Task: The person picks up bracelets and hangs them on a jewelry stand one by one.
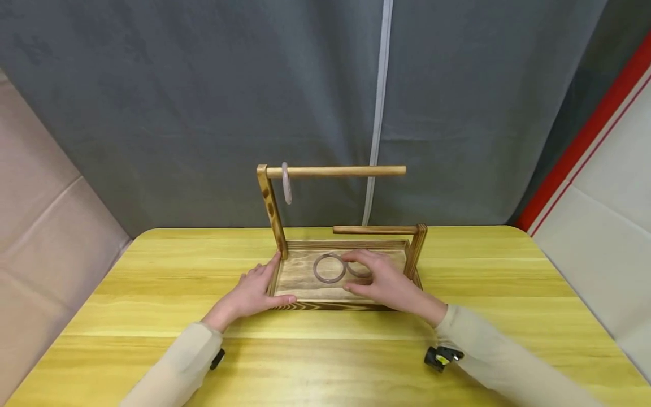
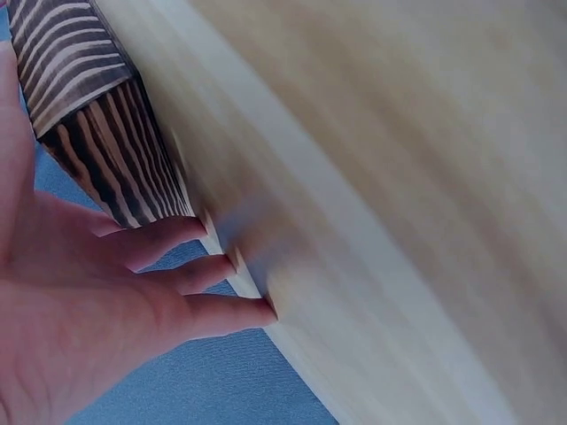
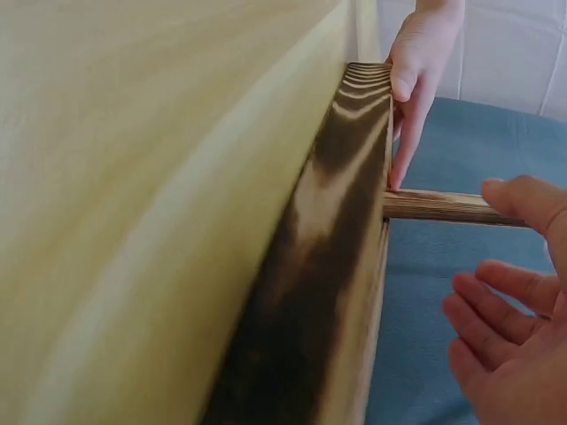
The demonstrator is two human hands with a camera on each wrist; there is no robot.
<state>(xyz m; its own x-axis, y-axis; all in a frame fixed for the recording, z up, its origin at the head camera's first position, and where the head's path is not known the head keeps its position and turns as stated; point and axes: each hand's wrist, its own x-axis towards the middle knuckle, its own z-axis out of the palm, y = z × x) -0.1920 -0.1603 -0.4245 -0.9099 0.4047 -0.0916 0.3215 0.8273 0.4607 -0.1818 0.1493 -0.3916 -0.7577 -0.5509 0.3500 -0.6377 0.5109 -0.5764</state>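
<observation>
A wooden bracelet stand with a shallow tray point(image 1: 300, 271) stands on the table. On the tray floor lie two pale ring-shaped bangles side by side, the left bangle point(image 1: 329, 281) in full view and the right bangle point(image 1: 360, 275) partly covered by my right hand point(image 1: 389, 282). That hand is over the tray from the right, thumb and index finger apart around the right bangle's near side. My left hand point(image 1: 251, 293) rests against the tray's left end, thumb along the front rim, fingers spread straight. A third bangle point(image 1: 287, 186) hangs on the upper rod point(image 1: 346, 171) near its left post.
A shorter, lower rod point(image 1: 373, 230) reaches left from the right post point(image 1: 416, 251), behind my right hand. The tall left post point(image 1: 272, 212) rises beside my left fingertips. Behind the yellow wooden table point(image 1: 152, 271) hangs a grey curtain point(image 1: 229, 113).
</observation>
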